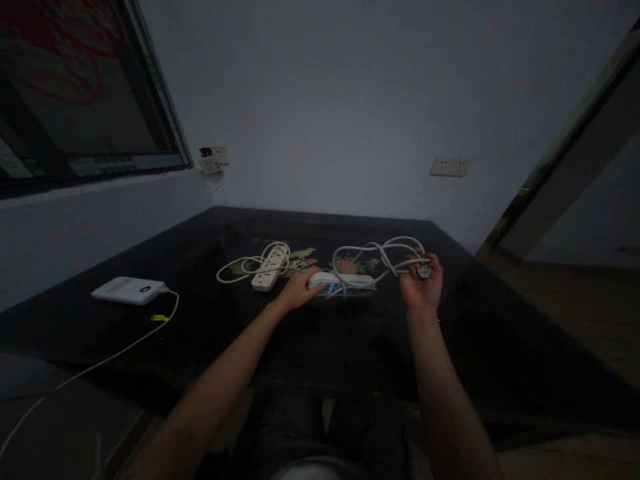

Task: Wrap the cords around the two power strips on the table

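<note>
My left hand (299,291) grips the left end of a white power strip (360,281), which has a blue part on the side toward me. From the strip a white cord (385,252) runs in loose loops to the right. My right hand (423,283) is closed around the plug end of that cord, and the round plug (425,269) shows between the fingers. To the left of my left hand lies a second, cream power strip (270,268), its own cord looped over and around it.
A white power bank-like box (129,291) with a cable (125,347) lies on the dark table (330,353) at the left. Near it is a yellow scrap (160,318). Wall sockets (450,166) are on the wall behind, and a window (90,93) is at the left.
</note>
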The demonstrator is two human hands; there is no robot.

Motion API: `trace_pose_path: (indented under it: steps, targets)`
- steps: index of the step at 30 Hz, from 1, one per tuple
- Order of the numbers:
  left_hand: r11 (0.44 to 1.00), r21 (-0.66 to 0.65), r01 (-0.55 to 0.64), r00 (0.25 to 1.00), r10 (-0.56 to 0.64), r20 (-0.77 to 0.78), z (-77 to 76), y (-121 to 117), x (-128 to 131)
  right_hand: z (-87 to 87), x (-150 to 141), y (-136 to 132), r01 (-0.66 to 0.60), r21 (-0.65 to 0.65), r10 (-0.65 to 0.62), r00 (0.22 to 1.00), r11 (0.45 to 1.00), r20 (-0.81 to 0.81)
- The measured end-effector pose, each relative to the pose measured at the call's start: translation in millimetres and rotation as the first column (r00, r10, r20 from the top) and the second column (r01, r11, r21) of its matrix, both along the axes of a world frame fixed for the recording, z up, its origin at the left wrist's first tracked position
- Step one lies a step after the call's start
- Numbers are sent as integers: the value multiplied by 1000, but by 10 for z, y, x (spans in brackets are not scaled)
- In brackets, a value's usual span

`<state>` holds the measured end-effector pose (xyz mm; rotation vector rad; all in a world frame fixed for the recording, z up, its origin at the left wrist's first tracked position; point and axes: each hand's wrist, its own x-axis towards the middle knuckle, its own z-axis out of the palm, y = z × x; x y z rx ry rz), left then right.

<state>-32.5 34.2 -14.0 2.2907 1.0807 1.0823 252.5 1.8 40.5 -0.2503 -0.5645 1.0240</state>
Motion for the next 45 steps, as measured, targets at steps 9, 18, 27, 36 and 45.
trace_pose_path:
  steps: [9,18,27,36,45]
  targets:
    - [952,-149,266,956,-241,166,92,-79,79,-87,124,146,105,-117,-131,961,988,-243]
    - [943,-226,245,867,-109,487,184,-99,77,-166,22,173,96,-171,-99,995,981,-13]
    - [965,-254,69,730,125,672,95,39,44,-233,-326,107,-211,-328,328,874,921,358]
    - [947,-97,-305,753,303,584,99,129,-42,-102,-366,-28,-366,-369,501,770,854,395]
    - [922,23,-386,892,366,266,52,109,-86,109,-226,-239,-451,-11,438,860,893,260]
